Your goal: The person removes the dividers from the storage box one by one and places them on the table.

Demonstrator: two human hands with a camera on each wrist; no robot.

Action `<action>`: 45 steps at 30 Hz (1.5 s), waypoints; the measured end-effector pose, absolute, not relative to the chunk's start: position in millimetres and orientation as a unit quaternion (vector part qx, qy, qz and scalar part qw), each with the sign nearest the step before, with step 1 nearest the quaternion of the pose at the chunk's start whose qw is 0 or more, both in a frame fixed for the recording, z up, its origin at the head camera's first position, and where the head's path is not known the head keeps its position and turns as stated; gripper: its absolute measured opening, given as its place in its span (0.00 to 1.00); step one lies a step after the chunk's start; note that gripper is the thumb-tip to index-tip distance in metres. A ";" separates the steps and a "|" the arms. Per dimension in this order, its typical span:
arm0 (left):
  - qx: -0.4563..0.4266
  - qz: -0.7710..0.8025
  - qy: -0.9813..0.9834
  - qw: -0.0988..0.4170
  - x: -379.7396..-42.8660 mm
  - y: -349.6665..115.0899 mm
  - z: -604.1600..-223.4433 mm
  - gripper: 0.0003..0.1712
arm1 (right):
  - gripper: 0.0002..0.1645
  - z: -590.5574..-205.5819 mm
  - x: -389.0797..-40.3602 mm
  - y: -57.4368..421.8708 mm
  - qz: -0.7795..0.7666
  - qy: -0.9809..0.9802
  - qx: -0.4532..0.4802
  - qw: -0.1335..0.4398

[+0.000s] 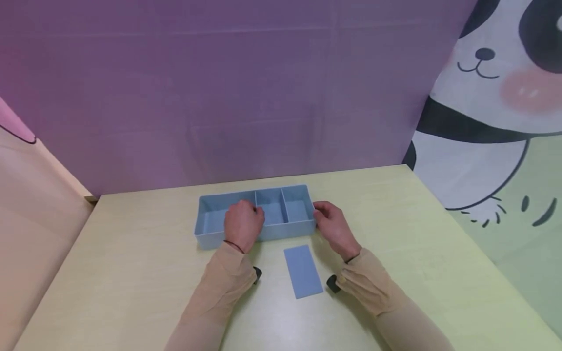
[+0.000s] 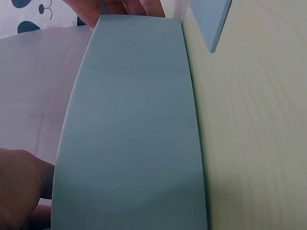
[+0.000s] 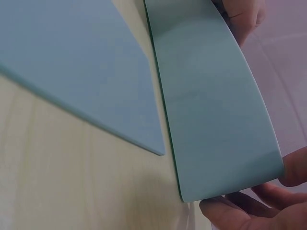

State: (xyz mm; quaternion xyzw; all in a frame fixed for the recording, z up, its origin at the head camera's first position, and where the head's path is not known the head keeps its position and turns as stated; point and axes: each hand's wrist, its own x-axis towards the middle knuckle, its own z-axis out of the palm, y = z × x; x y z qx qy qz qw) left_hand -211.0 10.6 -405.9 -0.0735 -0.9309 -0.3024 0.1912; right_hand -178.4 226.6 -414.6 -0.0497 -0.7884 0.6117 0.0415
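Observation:
A light blue tray (image 1: pixel 237 236) with three compartments lies crosswise on the table, its front wall (image 2: pixel 129 120) filling much of the left wrist view. My left hand (image 1: pixel 242 224) reaches over that wall with curled fingers, right at the left divider (image 1: pixel 256 197). The fingertips are hidden, and I cannot tell what they hold. At the tray's right end my right hand (image 1: pixel 334 226) grips the end wall, thumb (image 3: pixel 295 167) at the rim and fingers (image 3: pixel 230 213) along the outside. In front of the tray, a flat blue rectangular panel (image 1: pixel 303 271) lies near the right hand.
The pale wooden table (image 1: pixel 145 282) meets a purple backdrop (image 1: pixel 263 97) just behind the tray. A panda-printed sheet (image 1: pixel 478 170) hangs on the right side. Black wrist devices (image 1: pixel 333 283) show below both sleeves.

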 end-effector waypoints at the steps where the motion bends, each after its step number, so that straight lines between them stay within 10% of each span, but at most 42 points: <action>1: -0.072 -0.302 -0.931 0.191 -210.9 10.8 -405.6 0.29 | 0.20 -414.4 -178.4 226.6 0.611 -0.789 -0.049 0.042; 45: -0.076 -0.315 -0.926 0.192 -208.8 19.3 -399.6 0.25 | 0.19 -414.0 -177.3 228.3 0.600 -0.797 -0.055 0.044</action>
